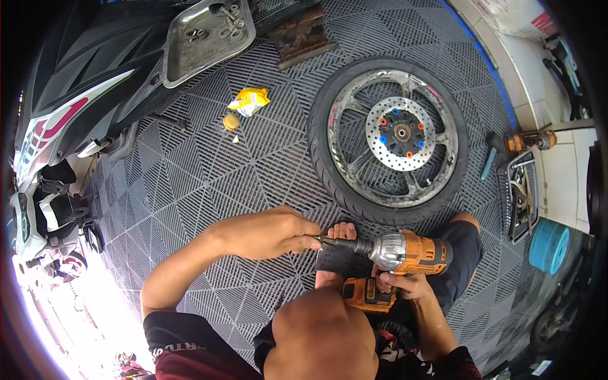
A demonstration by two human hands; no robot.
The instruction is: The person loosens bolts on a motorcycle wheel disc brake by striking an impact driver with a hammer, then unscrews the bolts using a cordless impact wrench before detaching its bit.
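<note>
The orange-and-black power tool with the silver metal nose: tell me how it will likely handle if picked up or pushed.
The power tool is probably heavy for its size, given its metal nose and chunky base block. Its hard-looking casing should stay stiff. Pushed, it may not roll far, since the block juts out.

The wheel [402,133] carried a matt black rubber tyre [318,136] and a dull, scuffed metal rim [337,142]; its perforated disc [372,136] was smooth, bright metal. Near the wheel, the power driver [425,253] combined orange plastic with a glossy metal nose [387,251]. Around the wheel, the floor [266,164] was ribbed and matt.
</note>
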